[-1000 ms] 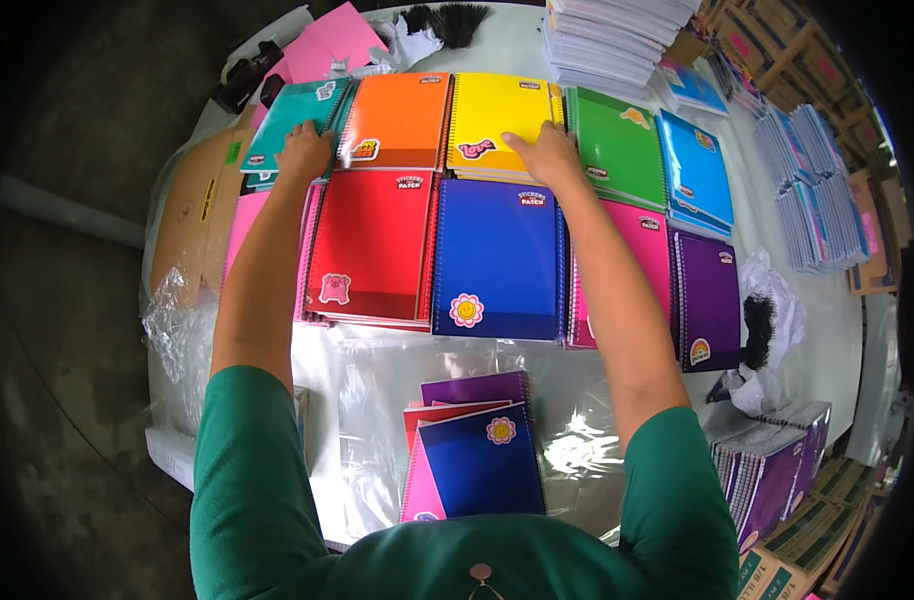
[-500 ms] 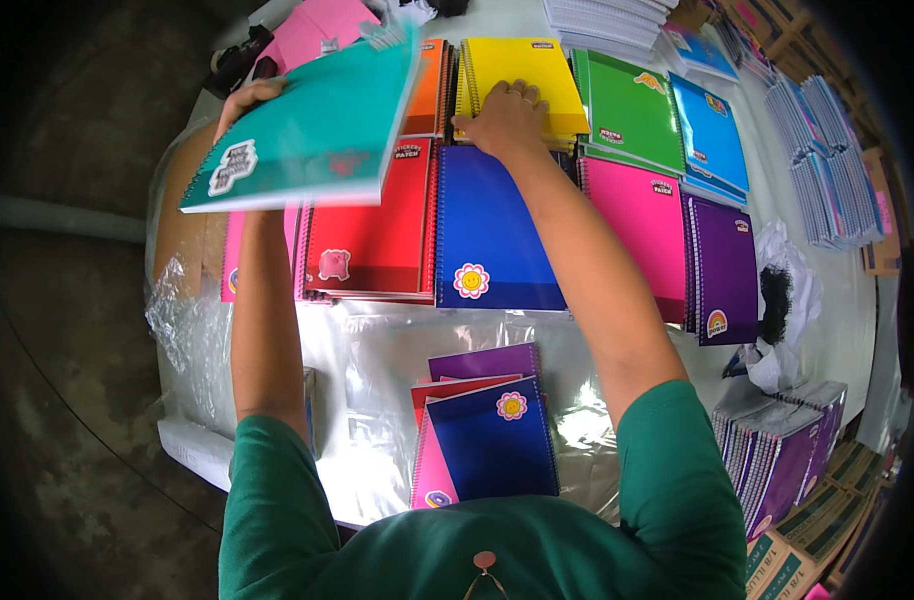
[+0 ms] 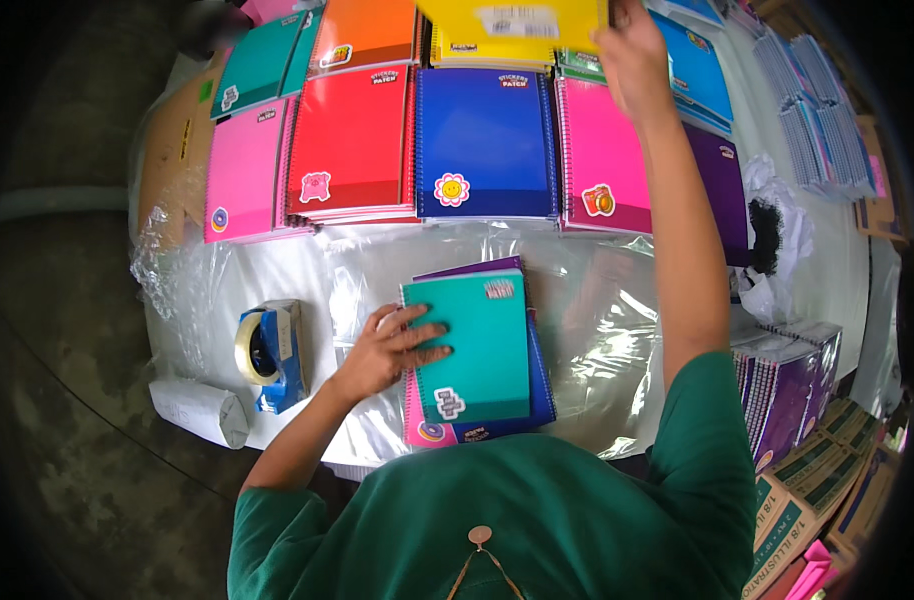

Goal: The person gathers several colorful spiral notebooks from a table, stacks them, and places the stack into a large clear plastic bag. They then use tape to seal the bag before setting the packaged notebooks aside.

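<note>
My left hand lies with spread fingers on the left edge of a teal spiral notebook. That notebook tops a small uneven pile, where the edges of a blue notebook, a pink one and a purple one stick out. At the far side, my right hand grips a yellow notebook by its right edge. It is lifted and tilted above the yellow stack, partly cut off by the frame's top.
Rows of notebook stacks stand beyond the pile, among them red, blue and pink. A blue tape dispenser and a white roll sit at left. Bundled purple notebooks stand at right near cardboard boxes.
The teal notebook has come down from the far left onto the small pile, with my left hand on it. My right hand has lifted a yellow notebook off its stack.
</note>
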Tool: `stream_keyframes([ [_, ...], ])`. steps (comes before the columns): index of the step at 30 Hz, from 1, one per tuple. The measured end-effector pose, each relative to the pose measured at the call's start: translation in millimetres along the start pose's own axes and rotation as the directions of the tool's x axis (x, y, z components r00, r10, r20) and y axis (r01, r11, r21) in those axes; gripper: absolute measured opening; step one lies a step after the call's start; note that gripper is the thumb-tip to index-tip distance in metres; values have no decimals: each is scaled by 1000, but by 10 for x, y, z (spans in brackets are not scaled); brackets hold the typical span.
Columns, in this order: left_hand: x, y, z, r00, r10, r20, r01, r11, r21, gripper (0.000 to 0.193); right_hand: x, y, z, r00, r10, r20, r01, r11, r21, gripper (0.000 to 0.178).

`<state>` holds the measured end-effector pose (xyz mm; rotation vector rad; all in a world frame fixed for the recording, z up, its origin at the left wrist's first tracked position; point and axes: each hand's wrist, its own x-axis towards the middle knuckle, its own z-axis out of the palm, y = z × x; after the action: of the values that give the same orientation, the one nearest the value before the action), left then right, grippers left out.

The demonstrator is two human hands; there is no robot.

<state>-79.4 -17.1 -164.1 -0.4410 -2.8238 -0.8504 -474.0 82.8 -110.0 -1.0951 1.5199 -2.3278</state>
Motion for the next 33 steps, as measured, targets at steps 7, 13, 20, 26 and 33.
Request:
stream_keyframes([
  [7, 550, -609, -871, 689, -283, -667, 409, 912, 36, 37, -1788, -460, 230, 695, -57, 717, 445, 817, -366, 13],
  [13, 1558, -2211, -1280, 540, -531, -653, 705, 709, 6, 53, -2251, -278, 110, 372, 82, 924, 713, 613, -341, 25],
  [20, 2308, -2622, -1095, 229, -845, -484, 973, 193, 123, 110, -355, 275, -354, 985, -12, 174, 166, 370, -914, 34],
  [26, 1871, -1740, -1308, 413, -884, -218, 146, 300, -943, 44, 244, 782, -783, 797, 603, 42, 43, 13, -999, 63],
  [33, 191, 475, -108, 429, -894, 129, 472, 100, -876, 26, 73, 228, -657, 968, 151, 202, 200, 30, -979, 41],
])
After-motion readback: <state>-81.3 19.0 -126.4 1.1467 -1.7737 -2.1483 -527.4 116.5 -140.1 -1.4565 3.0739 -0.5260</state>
